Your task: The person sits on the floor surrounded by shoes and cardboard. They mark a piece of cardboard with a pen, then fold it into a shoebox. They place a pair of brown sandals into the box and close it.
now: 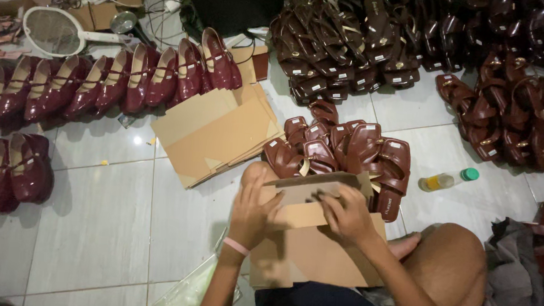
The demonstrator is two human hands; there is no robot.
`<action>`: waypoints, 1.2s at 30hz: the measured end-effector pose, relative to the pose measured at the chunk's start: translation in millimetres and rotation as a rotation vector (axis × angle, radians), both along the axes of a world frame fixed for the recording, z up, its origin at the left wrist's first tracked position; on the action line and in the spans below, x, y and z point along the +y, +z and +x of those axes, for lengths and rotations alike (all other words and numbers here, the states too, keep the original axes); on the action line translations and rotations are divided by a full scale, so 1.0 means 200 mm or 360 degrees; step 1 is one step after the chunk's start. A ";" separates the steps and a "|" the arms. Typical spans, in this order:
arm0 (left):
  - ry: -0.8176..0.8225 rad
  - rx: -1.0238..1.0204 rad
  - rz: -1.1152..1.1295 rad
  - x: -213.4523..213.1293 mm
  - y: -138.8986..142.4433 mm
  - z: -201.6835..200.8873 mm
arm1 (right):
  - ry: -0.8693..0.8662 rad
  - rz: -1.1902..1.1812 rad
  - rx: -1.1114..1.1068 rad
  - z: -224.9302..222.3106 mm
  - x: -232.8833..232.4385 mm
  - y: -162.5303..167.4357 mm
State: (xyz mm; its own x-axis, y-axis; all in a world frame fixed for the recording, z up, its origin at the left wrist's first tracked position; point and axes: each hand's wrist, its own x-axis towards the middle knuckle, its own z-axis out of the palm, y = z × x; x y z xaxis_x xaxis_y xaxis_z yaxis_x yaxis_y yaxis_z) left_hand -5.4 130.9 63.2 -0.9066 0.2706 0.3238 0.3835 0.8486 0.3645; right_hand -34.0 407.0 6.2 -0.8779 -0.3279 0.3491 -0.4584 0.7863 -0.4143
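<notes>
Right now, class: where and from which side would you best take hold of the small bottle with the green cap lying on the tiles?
Probably grip the small bottle around its middle from above: it lies on its side on the floor, apart from the sandals.

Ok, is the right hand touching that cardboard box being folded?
Touching. The head view shows the right hand with fingers curled over the top flap of the cardboard box, while the left hand presses its other side.
</notes>
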 end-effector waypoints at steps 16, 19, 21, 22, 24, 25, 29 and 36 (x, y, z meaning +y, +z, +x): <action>-0.0031 -0.0028 0.0150 0.06 -0.09 -0.05 | 0.0177 -0.0112 0.0104 -0.02 0.12 0.13; -0.0002 -0.0021 0.0582 0.06 -0.11 -0.05 | 0.0167 -0.0219 -0.0071 -0.04 0.16 0.06; 0.0068 0.0095 0.0701 0.07 -0.12 -0.04 | 0.0131 -0.0514 -0.0268 -0.06 0.19 0.02; 0.0100 0.0162 0.0760 0.07 -0.12 -0.04 | 0.0083 -0.0759 -0.0384 -0.08 0.20 0.00; 0.0007 0.0369 0.0583 0.06 -0.12 -0.04 | -0.0098 -0.1073 -0.0431 -0.09 0.19 0.01; -0.0035 0.0473 0.0494 0.05 -0.11 -0.04 | -0.0227 -0.1141 -0.0355 -0.10 0.18 0.02; 0.0032 0.0308 0.0266 0.06 -0.08 -0.05 | 0.0040 -0.0557 -0.0013 -0.12 0.11 0.12; 0.0277 -0.0294 0.0080 0.14 -0.12 -0.12 | -0.0207 -0.0511 -0.0717 -0.13 0.10 0.18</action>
State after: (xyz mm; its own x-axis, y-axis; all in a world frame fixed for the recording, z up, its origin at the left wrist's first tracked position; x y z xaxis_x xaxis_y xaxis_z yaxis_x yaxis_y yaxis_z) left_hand -28.4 157.9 40.1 -0.9831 0.0932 0.1577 0.1564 0.8749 0.4583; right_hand -60.9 427.8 43.2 -0.9892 -0.1465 -0.0047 -0.0892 0.6267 -0.7742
